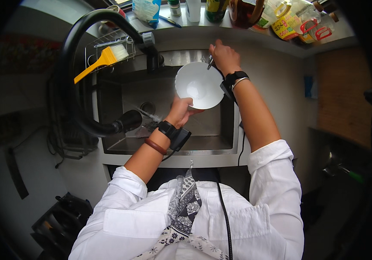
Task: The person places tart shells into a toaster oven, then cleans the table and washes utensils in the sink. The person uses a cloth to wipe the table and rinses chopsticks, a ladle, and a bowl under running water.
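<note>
A white bowl (pixel 200 85) is tilted over the steel sink (pixel 205 130), its smooth inside facing up. My left hand (pixel 181 110) grips its near rim, thumb inside and fingers underneath. Beyond the bowl's far right edge, my right hand (pixel 227 58) is closed around a small shiny metal piece (pixel 210 61). Most of that piece is hidden by the fingers, so I cannot tell what it is. The black gooseneck faucet (pixel 70 71) arches at the left, its spray head (pixel 130 121) above the sink. A pale streak like water shows near the drain (pixel 147 107).
A wire rack (pixel 90 48) behind the sink holds a yellow-handled brush (pixel 104 58). Along the windowsill stand several bottles, including a dark one (pixel 216 9), and a blue-and-white bag (pixel 147 11). A wooden board (pixel 343 97) is at the right. A black cable (pixel 225 221) hangs down my shirt.
</note>
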### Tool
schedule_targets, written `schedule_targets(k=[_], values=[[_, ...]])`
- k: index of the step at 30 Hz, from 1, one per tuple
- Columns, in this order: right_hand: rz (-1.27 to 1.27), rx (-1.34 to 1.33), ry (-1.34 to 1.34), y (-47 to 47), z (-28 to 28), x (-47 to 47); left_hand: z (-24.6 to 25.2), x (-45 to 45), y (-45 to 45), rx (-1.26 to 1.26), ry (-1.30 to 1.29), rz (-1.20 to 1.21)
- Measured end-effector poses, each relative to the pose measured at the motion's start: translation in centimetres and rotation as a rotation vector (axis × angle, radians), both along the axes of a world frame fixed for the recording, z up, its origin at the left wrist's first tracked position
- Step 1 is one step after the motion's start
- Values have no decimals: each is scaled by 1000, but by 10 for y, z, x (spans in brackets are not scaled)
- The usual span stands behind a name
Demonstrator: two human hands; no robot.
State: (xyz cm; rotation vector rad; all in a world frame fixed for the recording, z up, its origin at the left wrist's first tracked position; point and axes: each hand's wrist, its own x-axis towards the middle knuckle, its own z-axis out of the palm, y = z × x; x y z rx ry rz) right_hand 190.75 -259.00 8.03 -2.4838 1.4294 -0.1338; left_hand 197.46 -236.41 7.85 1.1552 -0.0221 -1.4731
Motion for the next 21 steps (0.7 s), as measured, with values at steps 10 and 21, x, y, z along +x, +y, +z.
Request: schedule_targets(k=[10,21], values=[[-203,355,-619,7,-30,-15,-5,4,41,15,4,105],[1001,794,261,234,-191,-9,15,96,237,224,-194,439]])
